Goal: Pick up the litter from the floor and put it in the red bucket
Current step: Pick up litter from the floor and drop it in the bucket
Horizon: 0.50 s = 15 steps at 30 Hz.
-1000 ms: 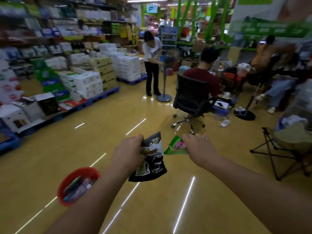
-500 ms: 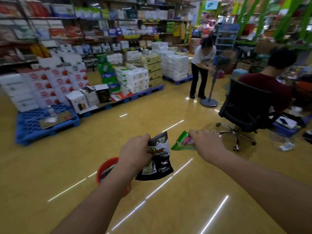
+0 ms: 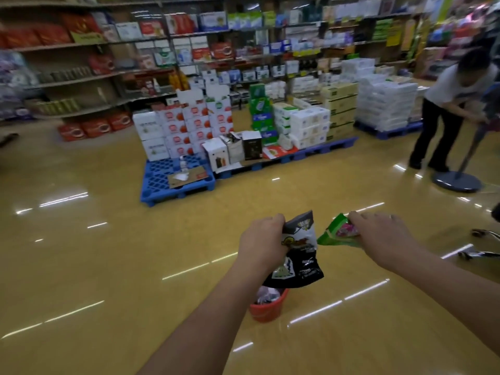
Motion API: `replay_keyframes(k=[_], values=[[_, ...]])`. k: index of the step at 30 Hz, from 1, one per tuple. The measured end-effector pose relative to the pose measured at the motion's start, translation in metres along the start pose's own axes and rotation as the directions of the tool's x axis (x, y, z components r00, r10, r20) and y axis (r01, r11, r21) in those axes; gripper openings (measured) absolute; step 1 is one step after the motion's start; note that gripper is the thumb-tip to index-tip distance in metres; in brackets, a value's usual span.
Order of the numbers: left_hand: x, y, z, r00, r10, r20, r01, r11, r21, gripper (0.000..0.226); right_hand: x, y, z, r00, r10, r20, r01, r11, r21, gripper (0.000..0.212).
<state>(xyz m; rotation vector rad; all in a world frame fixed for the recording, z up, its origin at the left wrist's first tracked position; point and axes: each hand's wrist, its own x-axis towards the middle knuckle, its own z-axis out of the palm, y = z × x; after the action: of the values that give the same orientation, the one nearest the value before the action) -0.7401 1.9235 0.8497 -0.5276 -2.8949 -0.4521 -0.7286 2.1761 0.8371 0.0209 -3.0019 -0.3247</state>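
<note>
Now 2 pkts (image 3: 299, 257) (image 3: 338, 235), 1 bucket (image 3: 266, 311)

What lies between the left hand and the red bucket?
In the head view, the black wrapper gripped by the left hand hangs between them, overlapping the rim of the red bucket.

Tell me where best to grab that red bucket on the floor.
Probably take the red bucket by its rim on the exposed right side, coming down from above: it stands upright with its mouth up, and no handle shows.
</note>
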Motion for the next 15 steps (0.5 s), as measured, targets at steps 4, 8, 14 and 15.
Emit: replay_keyframes(k=[4,8,14,15], values=[[0.035,-0.045,0.002,1.0,-0.028,-0.004,0.028,1.0,0.008,0.027,0.055,-0.028,0.009,0.999,-0.034,0.011,0.034,0.999,0.006,0.031],[0.07,-0.089,0.006,0.999,-0.054,-0.001,0.054,0.998,0.022,0.028,0.109,-0.057,0.014,0.997,-0.07,0.031,0.07,0.997,0.015,0.035],[0.114,-0.144,0.012,0.996,-0.089,0.028,0.089,0.996,0.02,0.031,0.176,-0.092,0.023,0.995,-0.097,0.039,0.095,0.994,0.047,0.031],[0.12,-0.152,0.014,0.995,-0.098,0.03,0.097,0.995,0.015,0.031,0.186,-0.096,0.025,0.994,-0.102,0.045,0.099,0.994,0.051,0.03]])
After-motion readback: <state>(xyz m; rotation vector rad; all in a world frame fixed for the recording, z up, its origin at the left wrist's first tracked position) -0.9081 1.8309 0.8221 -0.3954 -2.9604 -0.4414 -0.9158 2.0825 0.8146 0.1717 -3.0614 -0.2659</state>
